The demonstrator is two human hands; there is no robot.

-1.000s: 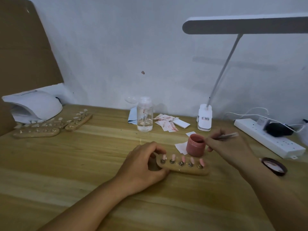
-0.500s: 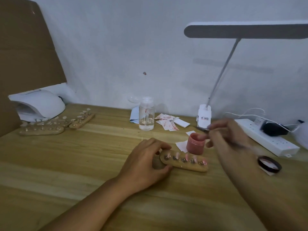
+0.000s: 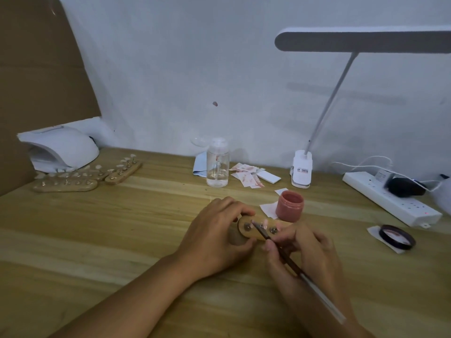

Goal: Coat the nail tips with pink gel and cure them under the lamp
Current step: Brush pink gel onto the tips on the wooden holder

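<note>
My left hand (image 3: 217, 236) grips the left end of a wooden holder (image 3: 246, 231) that carries several nail tips, tilted up off the table. My right hand (image 3: 300, 252) pinches a thin brush (image 3: 288, 258); its bristle end touches the leftmost nail tip (image 3: 252, 222). The right hand covers the holder's right part. An open jar of pink gel (image 3: 290, 206) stands just behind the holder. A white curing lamp (image 3: 61, 148) sits at the far left by the wall.
More wooden holders with nail tips (image 3: 85, 175) lie before the curing lamp. A clear bottle (image 3: 217, 164), stained paper wipes (image 3: 249, 175), a desk lamp base (image 3: 302, 170), a power strip (image 3: 390, 198) and the jar lid (image 3: 397, 236) ring the work spot.
My right hand moved from the jar down and toward me, bringing the brush tip onto the leftmost nail tip. My left hand tilted the holder up.
</note>
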